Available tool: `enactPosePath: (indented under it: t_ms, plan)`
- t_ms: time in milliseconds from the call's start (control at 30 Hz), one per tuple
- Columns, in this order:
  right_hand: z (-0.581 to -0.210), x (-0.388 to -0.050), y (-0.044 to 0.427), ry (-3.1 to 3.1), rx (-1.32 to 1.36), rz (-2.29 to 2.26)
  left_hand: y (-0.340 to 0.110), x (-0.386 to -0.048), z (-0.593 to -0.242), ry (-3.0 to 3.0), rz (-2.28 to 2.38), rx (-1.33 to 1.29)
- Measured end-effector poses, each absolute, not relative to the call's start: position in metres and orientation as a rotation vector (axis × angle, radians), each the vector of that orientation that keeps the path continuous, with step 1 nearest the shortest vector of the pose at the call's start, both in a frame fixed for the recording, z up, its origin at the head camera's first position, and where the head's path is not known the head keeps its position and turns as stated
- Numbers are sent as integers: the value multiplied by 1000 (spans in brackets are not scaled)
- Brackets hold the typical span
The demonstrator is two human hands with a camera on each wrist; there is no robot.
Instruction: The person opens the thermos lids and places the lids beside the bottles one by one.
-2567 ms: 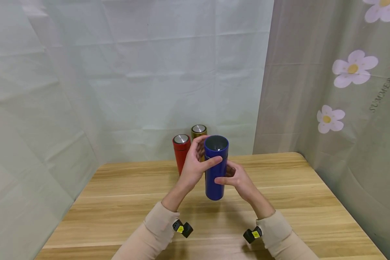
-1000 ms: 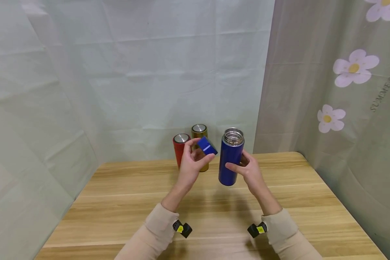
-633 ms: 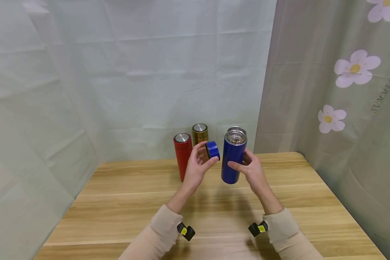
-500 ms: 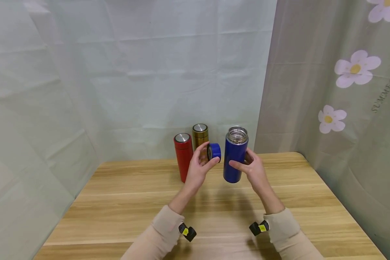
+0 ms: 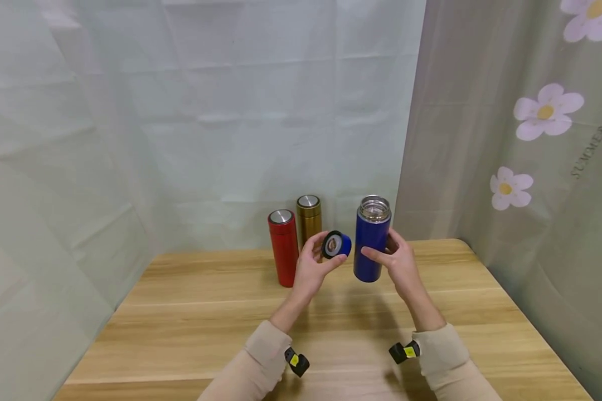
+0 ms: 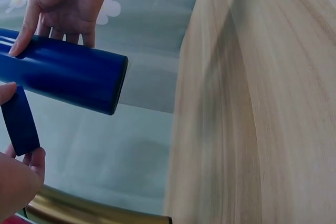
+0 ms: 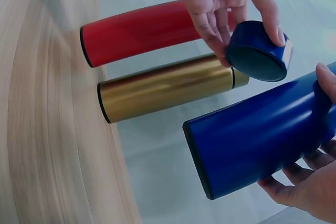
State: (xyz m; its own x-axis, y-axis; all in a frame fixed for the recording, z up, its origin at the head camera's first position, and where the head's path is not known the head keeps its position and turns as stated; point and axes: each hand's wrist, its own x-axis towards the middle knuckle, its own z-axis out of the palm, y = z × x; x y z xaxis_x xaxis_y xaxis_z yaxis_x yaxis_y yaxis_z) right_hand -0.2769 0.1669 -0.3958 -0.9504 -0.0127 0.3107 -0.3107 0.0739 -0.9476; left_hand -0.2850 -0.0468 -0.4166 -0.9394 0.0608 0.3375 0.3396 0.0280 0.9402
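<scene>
Two hands [image 5: 311, 274] [image 5: 401, 265], one blue lid [image 5: 336, 245], three bottles [image 5: 370, 245] [image 5: 283, 253] [image 5: 310, 224]

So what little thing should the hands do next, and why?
Perhaps the left hand should turn the blue lid inner side down: that side shows in the head view, and the right hand holds the blue bottle uncapped, mouth up.

A wood-grained table [image 5: 195, 328] carries a red bottle [image 5: 284, 253] and a gold bottle [image 5: 310, 224], both upright, toward its far edge.
</scene>
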Motion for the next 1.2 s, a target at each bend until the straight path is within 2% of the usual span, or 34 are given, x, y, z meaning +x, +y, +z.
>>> enactPosePath:
  t_ms: [1200]
  plan:
    - [-385, -297, 220, -2170, 88, 1902, 13, -322, -449, -2265, -1908, -330]
